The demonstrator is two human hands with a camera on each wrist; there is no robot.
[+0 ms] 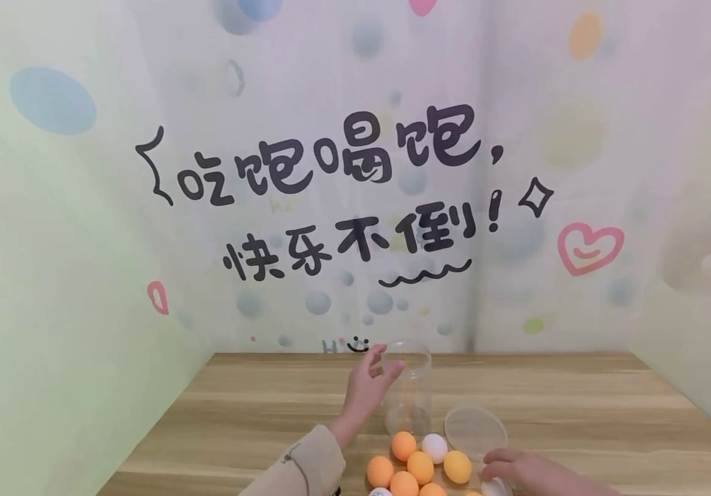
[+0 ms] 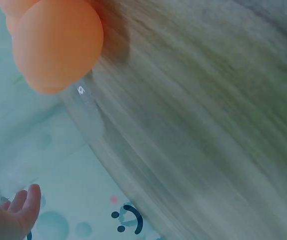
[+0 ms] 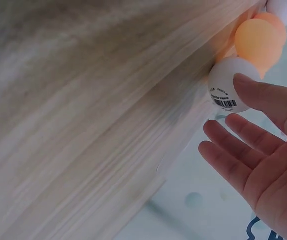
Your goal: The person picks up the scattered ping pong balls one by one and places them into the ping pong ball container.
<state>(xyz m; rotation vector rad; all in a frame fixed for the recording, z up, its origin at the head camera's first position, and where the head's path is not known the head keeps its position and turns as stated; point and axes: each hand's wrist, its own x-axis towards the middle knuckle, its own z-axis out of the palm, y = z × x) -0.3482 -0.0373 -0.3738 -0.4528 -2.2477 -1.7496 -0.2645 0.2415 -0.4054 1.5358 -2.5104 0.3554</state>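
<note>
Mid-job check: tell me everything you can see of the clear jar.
The jar is a tall, colourless, see-through cylinder, plastic by its look, with a round rim and a greyish look near its base. It stands upright on the wooden table, its mouth uncovered, just beyond the orange balls. The left hand is at its rim, thumb in front; whether it grips the jar, I can't tell. The left wrist view shows only a sliver of rim.

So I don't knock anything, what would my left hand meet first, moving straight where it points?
Your left hand would probably meet the clear jar first, near its rim; the two overlap in the head view, so they may be touching.
</note>
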